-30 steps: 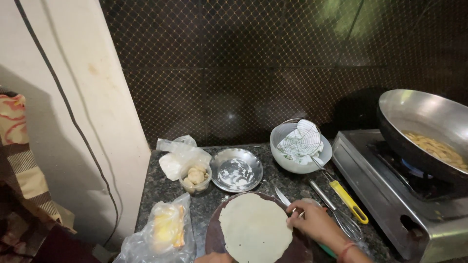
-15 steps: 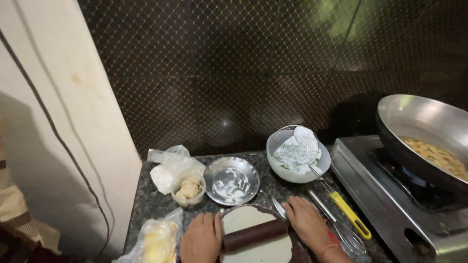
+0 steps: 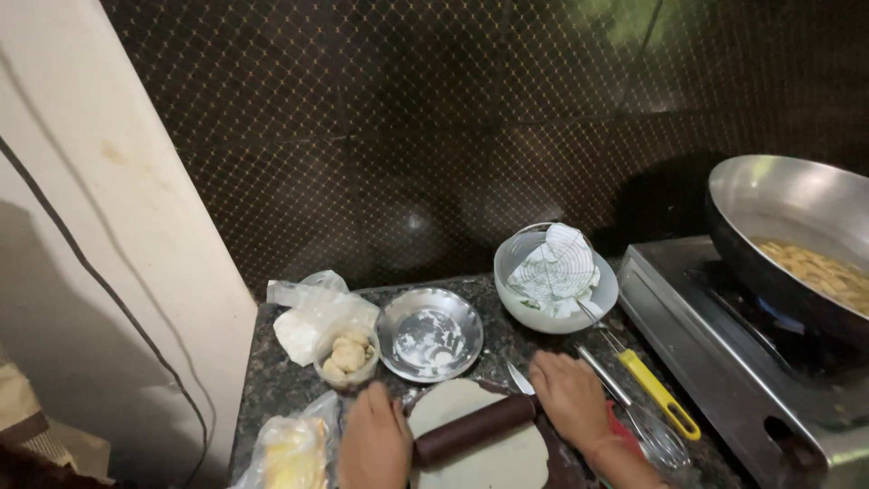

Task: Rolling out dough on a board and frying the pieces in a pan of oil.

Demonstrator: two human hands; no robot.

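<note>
- Rolling pin [image 3: 474, 429]: dark, lying aslant across the dough disc [image 3: 484, 453] at the counter's near edge.
- Left hand [image 3: 373, 444]: palm down on the pin's left end, fingers flat, not curled round it.
- Right hand [image 3: 570, 396]: flat on the right end.
- Steel plate [image 3: 429, 334], floury, just behind.
- Cup of dough balls [image 3: 348, 353] left of plate.
- White bowl [image 3: 554, 279], pan [image 3: 797, 235] on stove, right.

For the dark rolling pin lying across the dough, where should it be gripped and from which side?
Probably at its two ends, from above. The rolling pin lies tilted across the flat dough, its middle over the dough; the left hand and right hand rest palm-down on its ends.
</note>
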